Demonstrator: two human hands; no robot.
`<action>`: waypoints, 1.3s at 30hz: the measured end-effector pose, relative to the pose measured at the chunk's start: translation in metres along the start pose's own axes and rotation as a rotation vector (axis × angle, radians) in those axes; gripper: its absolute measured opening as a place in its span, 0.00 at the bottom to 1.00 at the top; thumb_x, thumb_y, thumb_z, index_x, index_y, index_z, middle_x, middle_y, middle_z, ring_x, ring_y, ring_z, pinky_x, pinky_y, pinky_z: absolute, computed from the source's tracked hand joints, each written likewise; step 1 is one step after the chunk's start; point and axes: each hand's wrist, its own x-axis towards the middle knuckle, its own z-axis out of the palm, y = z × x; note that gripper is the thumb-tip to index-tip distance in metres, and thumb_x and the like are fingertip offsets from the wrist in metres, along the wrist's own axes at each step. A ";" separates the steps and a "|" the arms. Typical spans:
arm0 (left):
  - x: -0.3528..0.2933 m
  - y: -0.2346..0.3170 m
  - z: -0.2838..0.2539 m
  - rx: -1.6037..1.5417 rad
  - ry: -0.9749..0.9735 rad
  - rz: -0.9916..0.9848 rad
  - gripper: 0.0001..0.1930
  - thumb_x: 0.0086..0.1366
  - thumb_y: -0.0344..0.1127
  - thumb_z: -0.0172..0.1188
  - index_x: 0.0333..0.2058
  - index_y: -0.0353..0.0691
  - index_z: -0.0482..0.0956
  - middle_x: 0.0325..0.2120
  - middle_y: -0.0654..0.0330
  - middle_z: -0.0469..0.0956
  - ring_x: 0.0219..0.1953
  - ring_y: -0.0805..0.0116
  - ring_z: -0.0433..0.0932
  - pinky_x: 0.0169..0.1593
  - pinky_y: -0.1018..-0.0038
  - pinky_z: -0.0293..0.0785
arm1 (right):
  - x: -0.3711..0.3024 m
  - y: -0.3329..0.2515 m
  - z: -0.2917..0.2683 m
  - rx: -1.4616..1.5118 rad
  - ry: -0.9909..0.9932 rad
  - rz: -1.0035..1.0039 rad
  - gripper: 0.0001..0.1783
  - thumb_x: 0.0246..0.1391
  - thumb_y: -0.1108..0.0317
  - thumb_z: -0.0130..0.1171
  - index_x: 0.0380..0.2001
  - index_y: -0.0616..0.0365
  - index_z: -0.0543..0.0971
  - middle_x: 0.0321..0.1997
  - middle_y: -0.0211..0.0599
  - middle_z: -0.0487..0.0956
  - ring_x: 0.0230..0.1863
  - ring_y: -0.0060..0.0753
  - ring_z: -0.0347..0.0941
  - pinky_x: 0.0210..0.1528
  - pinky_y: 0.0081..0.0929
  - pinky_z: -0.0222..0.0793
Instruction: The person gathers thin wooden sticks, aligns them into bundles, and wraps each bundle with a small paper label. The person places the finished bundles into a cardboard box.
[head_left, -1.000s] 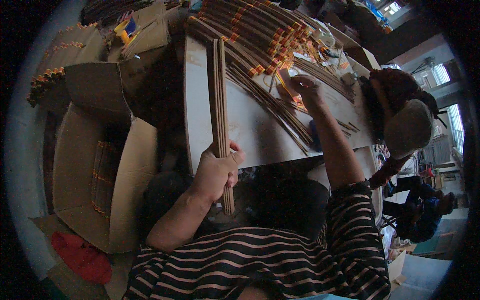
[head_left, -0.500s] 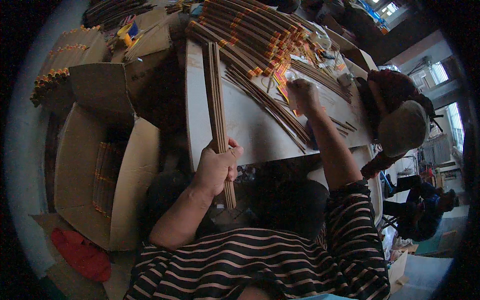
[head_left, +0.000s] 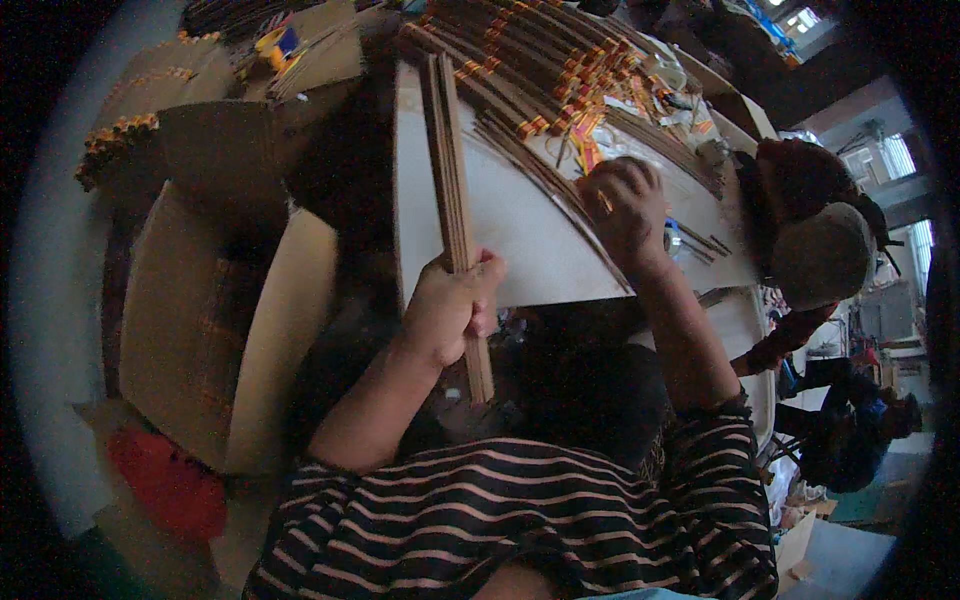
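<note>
My left hand (head_left: pixel 455 305) is closed around a bundle of long thin brown sticks (head_left: pixel 452 170). The bundle stands tilted slightly left over the table's near left edge, and its lower end sticks out below my fist. Over the table (head_left: pixel 520 270), my right hand (head_left: pixel 627 205) has its fingers bent and apart, with the fingertips partly blurred. Beneath and beside it lie loose brown sticks (head_left: pixel 540 175), slanting across the white top. I see nothing held in it. Red and yellow paper strips (head_left: pixel 587 150) lie just beyond.
Banded stick bundles (head_left: pixel 530 60) are piled at the table's far side. An open cardboard box (head_left: pixel 175 340) stands to the left, with more bundles (head_left: pixel 120 145) behind it and red cloth (head_left: pixel 165 485) below. A person in a cap (head_left: pixel 825 255) is at the right.
My right hand has come nearer and its fingers have spread from a closed shape, now over the loose sticks. The left hand still grips its bundle. The whole view has shifted slightly.
</note>
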 end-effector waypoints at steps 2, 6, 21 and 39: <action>-0.006 0.001 0.004 -0.056 -0.045 0.016 0.08 0.55 0.35 0.59 0.27 0.42 0.69 0.10 0.70 0.60 0.09 0.80 0.57 0.13 0.82 0.55 | -0.007 -0.037 -0.014 0.019 0.034 -0.121 0.09 0.34 0.73 0.62 0.25 0.51 0.76 0.33 0.29 0.73 0.38 0.36 0.68 0.42 0.34 0.62; -0.029 -0.002 0.018 -0.036 -0.073 0.086 0.08 0.56 0.37 0.59 0.26 0.42 0.70 0.09 0.71 0.60 0.08 0.81 0.58 0.12 0.82 0.54 | -0.020 -0.075 -0.039 0.039 0.040 -0.225 0.13 0.29 0.73 0.62 0.26 0.51 0.75 0.33 0.27 0.72 0.38 0.34 0.67 0.42 0.34 0.62; -0.113 0.020 0.045 0.706 -0.208 0.079 0.06 0.51 0.30 0.54 0.27 0.36 0.69 0.11 0.68 0.64 0.09 0.81 0.61 0.13 0.83 0.58 | -0.035 -0.139 -0.144 1.193 -0.465 0.656 0.22 0.51 0.63 0.55 0.48 0.61 0.68 0.47 0.38 0.71 0.49 0.28 0.66 0.51 0.24 0.61; -0.152 -0.024 0.032 0.663 -0.162 -0.195 0.07 0.50 0.26 0.53 0.31 0.34 0.70 0.12 0.64 0.64 0.09 0.78 0.60 0.12 0.79 0.54 | -0.084 -0.215 -0.123 1.249 -0.190 1.002 0.11 0.49 0.63 0.59 0.25 0.60 0.73 0.22 0.25 0.72 0.22 0.13 0.64 0.24 0.11 0.58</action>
